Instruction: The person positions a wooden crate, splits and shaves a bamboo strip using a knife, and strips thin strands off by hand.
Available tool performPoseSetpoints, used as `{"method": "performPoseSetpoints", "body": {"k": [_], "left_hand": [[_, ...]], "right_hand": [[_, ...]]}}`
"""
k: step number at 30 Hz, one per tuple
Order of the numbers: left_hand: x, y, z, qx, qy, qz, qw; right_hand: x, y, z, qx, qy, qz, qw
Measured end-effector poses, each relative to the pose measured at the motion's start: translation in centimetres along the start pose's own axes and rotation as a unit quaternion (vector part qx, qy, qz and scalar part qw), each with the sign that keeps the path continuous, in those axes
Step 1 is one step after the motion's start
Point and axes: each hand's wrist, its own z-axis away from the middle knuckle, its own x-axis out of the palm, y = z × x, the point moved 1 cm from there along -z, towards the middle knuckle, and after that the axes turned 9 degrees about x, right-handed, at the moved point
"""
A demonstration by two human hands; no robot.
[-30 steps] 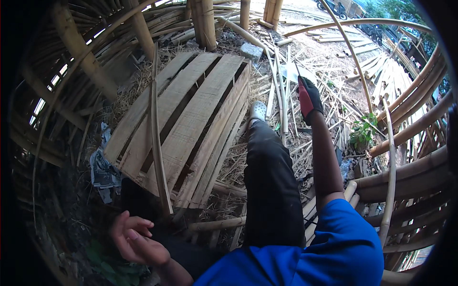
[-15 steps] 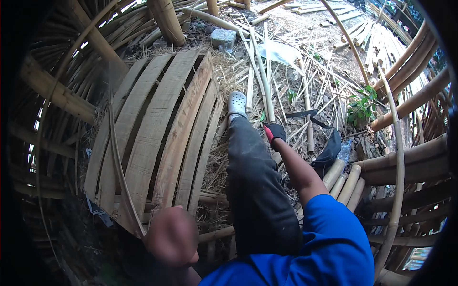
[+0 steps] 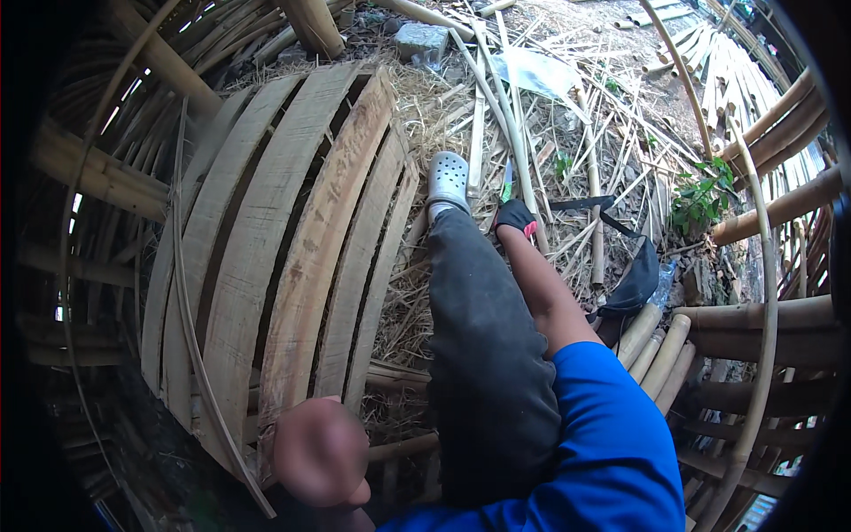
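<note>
My right hand [image 3: 516, 218], in a black and red glove, reaches down beside my grey clog [image 3: 448, 177]. Its fingers are closed around a slim knife [image 3: 508, 180], green near the hand with a pale pointed tip. Pale bamboo strips [image 3: 517, 146] lie just beyond it. What looks like my left hand [image 3: 321, 450] is at the lower left, blurred so that its fingers do not show. It is near the front end of a slatted wooden platform [image 3: 292, 293]. A thin bent bamboo strip [image 3: 199, 363] runs across the platform and ends close to that hand.
A black strapped bag [image 3: 631, 277] and cut bamboo poles [image 3: 656, 355] lie at right. A leafy plant [image 3: 700, 199] grows beyond. Farther off are a concrete block [image 3: 420, 41] and a clear plastic sheet [image 3: 539, 73]. Bamboo posts [image 3: 761, 266] and walls rise on both sides.
My right hand has moved slightly up and turned, showing more of the knife. The view has shifted, and the bent strip's near end sits lower, beside the blurred hand.
</note>
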Motion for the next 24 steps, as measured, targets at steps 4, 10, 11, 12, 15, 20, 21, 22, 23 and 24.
{"method": "performPoseSetpoints", "body": {"k": [4, 10, 11, 12, 15, 20, 21, 22, 23, 24], "left_hand": [[-0.6, -0.5, 0.2, 0.010, 0.003, -0.028, 1.000], [0.6, -1.0, 0.3, -0.011, -0.010, -0.010, 1.000], [0.8, -0.9, 0.3, -0.009, -0.017, -0.007, 1.000], [0.9, -1.1, 0.4, -0.007, -0.017, -0.005, 1.000], [1.2, -1.3, 0.4, 0.008, -0.017, 0.008, 1.000], [0.3, -0.4, 0.3, 0.015, 0.012, 0.030, 0.999], [0.1, -0.1, 0.3, 0.020, 0.017, 0.034, 0.999], [-0.1, 0.0, 0.3, 0.015, 0.011, 0.029, 0.999], [-0.7, 0.5, 0.3, 0.011, 0.008, 0.017, 1.000], [-1.2, 1.0, 0.5, 0.017, 0.017, 0.013, 1.000]], "right_hand": [[-1.2, -2.9, 2.7, -0.057, -0.050, 0.013, 0.997], [-1.9, -3.0, 0.3, 0.015, -0.088, 0.024, 0.996], [-1.8, -3.2, -0.4, 0.048, -0.118, 0.012, 0.992], [-1.5, -2.8, -1.2, 0.048, -0.116, 0.011, 0.992], [0.2, -1.4, -3.4, -0.028, -0.207, 0.119, 0.971], [-0.1, 0.3, -7.1, -0.200, -0.250, 0.178, 0.930], [-0.8, 0.7, -7.8, -0.223, -0.251, 0.189, 0.923], [-0.9, 0.7, -7.6, -0.249, -0.256, 0.198, 0.913], [-1.3, 0.6, -6.5, -0.213, -0.290, 0.015, 0.933], [-2.7, 0.0, -5.5, -0.194, -0.264, -0.080, 0.942]]}}
